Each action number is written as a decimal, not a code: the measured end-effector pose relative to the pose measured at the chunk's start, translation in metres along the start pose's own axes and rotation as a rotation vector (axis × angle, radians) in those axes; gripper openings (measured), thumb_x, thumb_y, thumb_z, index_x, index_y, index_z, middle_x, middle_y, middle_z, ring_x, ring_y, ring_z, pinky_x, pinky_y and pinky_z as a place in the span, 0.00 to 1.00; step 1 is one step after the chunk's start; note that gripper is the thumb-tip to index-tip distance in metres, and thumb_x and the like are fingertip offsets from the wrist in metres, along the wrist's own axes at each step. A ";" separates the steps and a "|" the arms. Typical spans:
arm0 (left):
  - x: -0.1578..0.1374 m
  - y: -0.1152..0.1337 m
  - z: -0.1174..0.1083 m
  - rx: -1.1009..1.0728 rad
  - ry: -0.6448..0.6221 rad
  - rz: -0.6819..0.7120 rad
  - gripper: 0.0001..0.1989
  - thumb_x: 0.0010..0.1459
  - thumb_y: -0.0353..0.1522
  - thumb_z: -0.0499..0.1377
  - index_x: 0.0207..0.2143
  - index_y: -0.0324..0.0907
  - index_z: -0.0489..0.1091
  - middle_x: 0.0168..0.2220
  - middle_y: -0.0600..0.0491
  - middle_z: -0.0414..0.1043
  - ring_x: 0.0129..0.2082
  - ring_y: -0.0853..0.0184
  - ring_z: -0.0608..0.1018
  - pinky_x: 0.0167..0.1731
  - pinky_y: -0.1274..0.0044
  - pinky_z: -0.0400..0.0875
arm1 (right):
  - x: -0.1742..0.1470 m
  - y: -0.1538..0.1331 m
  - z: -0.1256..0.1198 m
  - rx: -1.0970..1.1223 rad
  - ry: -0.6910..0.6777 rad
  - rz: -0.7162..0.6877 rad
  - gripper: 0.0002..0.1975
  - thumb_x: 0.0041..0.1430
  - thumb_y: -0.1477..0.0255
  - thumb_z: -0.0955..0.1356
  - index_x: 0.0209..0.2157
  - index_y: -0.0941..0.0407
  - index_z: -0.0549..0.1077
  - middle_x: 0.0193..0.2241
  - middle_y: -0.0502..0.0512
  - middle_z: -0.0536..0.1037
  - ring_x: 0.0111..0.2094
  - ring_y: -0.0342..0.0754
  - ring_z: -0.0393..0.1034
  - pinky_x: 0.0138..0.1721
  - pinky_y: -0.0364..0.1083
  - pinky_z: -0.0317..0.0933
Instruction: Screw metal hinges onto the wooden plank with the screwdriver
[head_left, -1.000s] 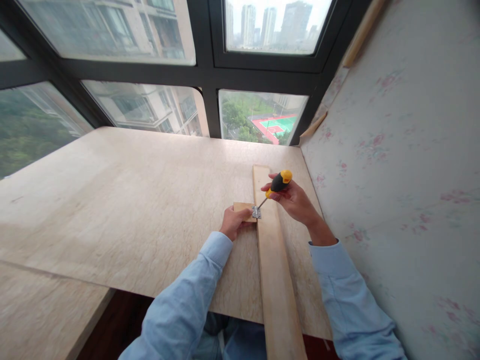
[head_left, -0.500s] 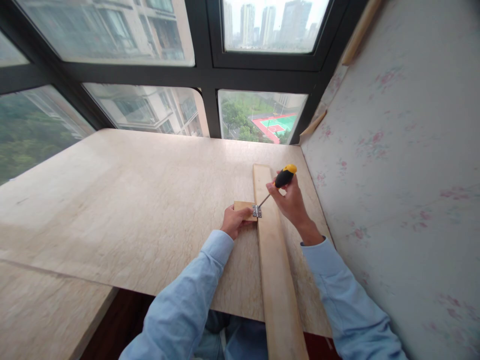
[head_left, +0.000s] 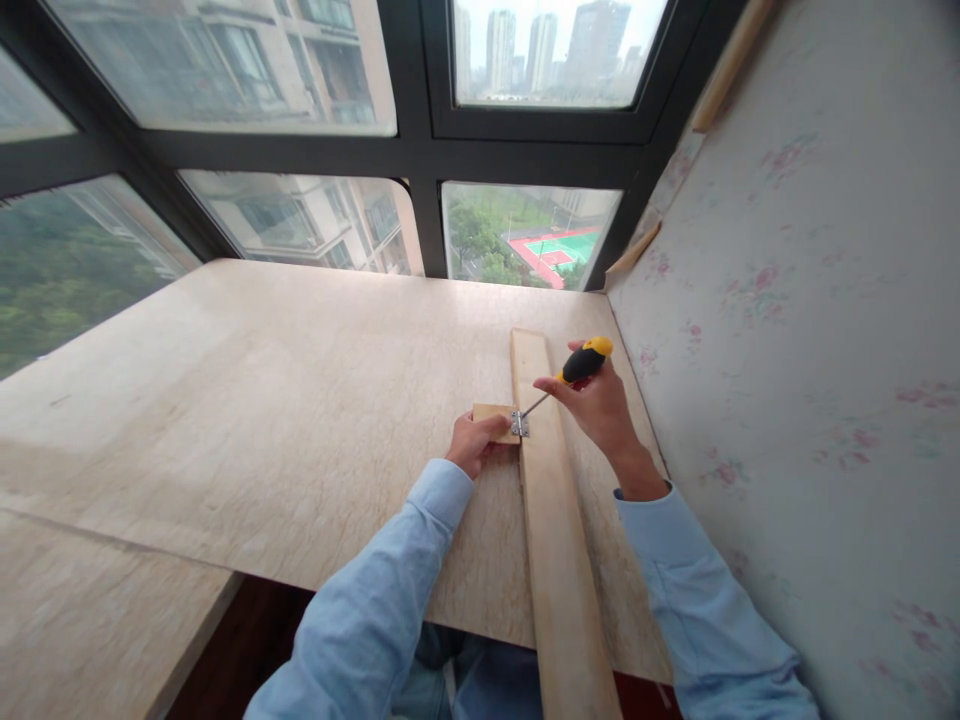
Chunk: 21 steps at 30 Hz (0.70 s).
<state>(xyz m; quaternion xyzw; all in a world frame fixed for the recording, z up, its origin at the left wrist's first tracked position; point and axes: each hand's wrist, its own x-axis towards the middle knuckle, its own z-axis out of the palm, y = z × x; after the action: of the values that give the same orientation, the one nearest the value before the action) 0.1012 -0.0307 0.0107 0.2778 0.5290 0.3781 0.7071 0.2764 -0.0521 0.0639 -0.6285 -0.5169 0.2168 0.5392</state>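
A long pale wooden board [head_left: 559, 540] lies on the stone-look countertop, its near end past the front edge. Against its left side sits a small wooden block [head_left: 491, 411], pinched by my left hand [head_left: 472, 440], with the thumb on top. A silver metal hinge [head_left: 520, 423] spans the joint between block and board. My right hand [head_left: 600, 405] grips a black and yellow screwdriver [head_left: 583, 362], fingers round its handle. The tool is tilted, its shaft running down left to the hinge. Whether the tip sits in a screw is too small to tell.
The countertop [head_left: 300, 400] reaches back to dark-framed windows [head_left: 525, 155]. A flowered wallpapered wall [head_left: 810, 330] stands close beyond my right arm. At lower left, a second slab [head_left: 90, 610] borders a dark gap below the counter's front edge.
The screwdriver handle has leaned further right and lower, and my right hand has turned with it. My left hand still holds the block in place. The whole view has shifted slightly.
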 end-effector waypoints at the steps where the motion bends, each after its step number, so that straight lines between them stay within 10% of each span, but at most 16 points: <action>1: 0.000 0.000 0.000 -0.002 -0.003 0.001 0.13 0.40 0.23 0.66 0.33 0.35 0.73 0.32 0.46 0.79 0.28 0.64 0.80 0.25 0.75 0.76 | 0.000 0.001 0.001 -0.012 0.020 -0.002 0.39 0.40 0.54 0.78 0.52 0.55 0.68 0.33 0.54 0.78 0.39 0.58 0.76 0.45 0.58 0.72; 8: 0.002 -0.001 -0.001 -0.001 0.008 -0.001 0.14 0.40 0.23 0.66 0.34 0.35 0.73 0.33 0.46 0.79 0.28 0.64 0.80 0.24 0.75 0.76 | -0.004 -0.012 -0.008 0.450 -0.317 -0.001 0.39 0.53 0.60 0.74 0.62 0.41 0.54 0.57 0.53 0.72 0.59 0.52 0.67 0.61 0.59 0.61; 16: -0.002 0.002 0.000 -0.002 -0.008 -0.014 0.12 0.41 0.23 0.65 0.33 0.34 0.73 0.31 0.47 0.79 0.27 0.65 0.79 0.25 0.75 0.77 | 0.000 -0.008 -0.003 0.201 -0.029 0.035 0.39 0.45 0.56 0.77 0.56 0.52 0.64 0.36 0.53 0.79 0.40 0.54 0.78 0.47 0.57 0.72; 21: -0.004 0.000 0.004 0.003 0.054 0.035 0.13 0.40 0.22 0.65 0.33 0.34 0.72 0.29 0.49 0.77 0.26 0.66 0.79 0.22 0.76 0.76 | 0.000 -0.011 -0.010 0.397 -0.274 0.054 0.36 0.49 0.59 0.76 0.57 0.48 0.62 0.50 0.56 0.77 0.53 0.53 0.72 0.52 0.56 0.70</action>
<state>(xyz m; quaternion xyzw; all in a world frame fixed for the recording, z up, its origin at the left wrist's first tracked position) 0.1041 -0.0339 0.0143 0.2777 0.5436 0.3969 0.6854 0.2799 -0.0574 0.0770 -0.4886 -0.5156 0.4118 0.5708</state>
